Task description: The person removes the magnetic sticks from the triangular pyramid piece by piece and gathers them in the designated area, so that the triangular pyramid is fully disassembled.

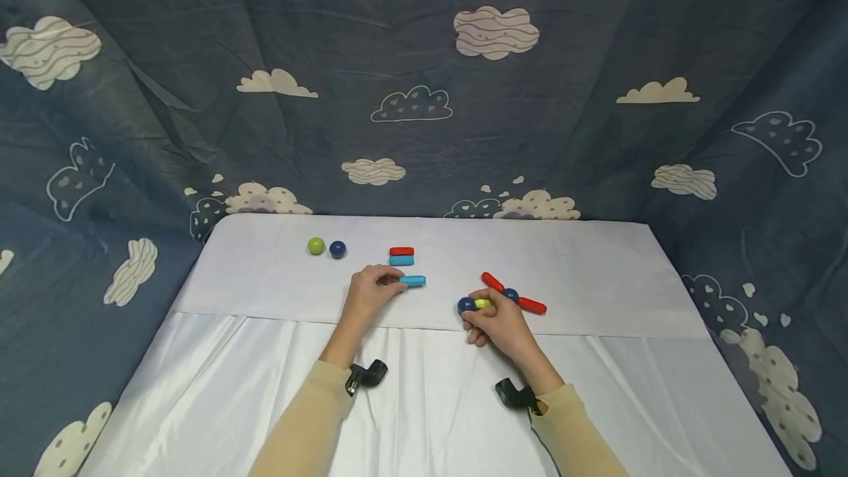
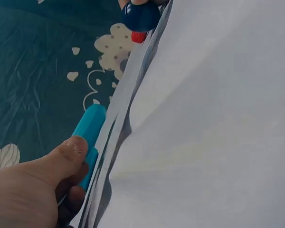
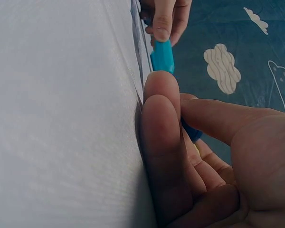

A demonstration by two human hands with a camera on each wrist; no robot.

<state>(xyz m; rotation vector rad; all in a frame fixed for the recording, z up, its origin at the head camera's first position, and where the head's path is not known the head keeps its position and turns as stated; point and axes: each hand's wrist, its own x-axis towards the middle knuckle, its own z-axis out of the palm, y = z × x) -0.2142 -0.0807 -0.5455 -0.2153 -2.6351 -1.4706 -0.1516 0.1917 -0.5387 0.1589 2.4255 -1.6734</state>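
Observation:
My left hand [image 1: 366, 299] pinches a light blue stick [image 1: 415, 281] between thumb and fingers, its free end pointing right; the left wrist view shows the thumb laid along this stick [image 2: 90, 124]. In my right hand [image 1: 505, 326] a dark blue ball [image 1: 466, 305] is pinched, with a short yellow stick [image 1: 483, 303] beside it, partly hidden by the fingers. Just beyond that hand, a red stick [image 1: 492, 281] and another red stick [image 1: 533, 306] lie in a slanting line with a second dark blue ball [image 1: 511, 294] between them.
Farther back on the white-covered table [image 1: 596, 278] lie a red stick [image 1: 401, 251] and a light blue stick [image 1: 401, 261], side by side. To their left are a green ball [image 1: 316, 246] and a dark blue ball [image 1: 338, 249]. A dark cloud-patterned cloth [image 1: 411, 35] hangs behind.

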